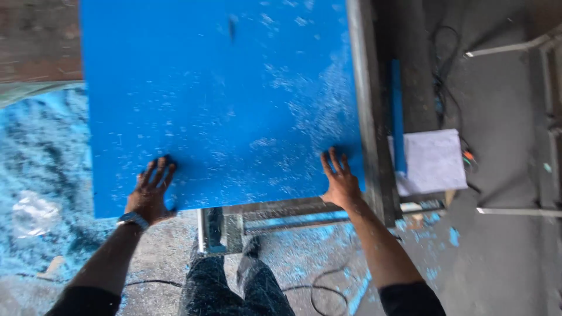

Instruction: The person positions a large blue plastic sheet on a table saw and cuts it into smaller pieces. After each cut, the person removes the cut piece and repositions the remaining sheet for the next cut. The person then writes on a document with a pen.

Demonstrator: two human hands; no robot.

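A large blue sheet, dusted with pale shavings, lies flat on a metal frame and fills the upper middle of the head view. My left hand presses palm-down on its near left corner, fingers spread, a watch on the wrist. My right hand rests flat on its near right edge, fingers spread, beside a grey metal rail. Neither hand grips anything.
A metal frame shows under the sheet's near edge. Blue shavings cover the floor at left. A narrow blue strip and a white sheet lie right of the rail. Cables trail on the floor by my legs.
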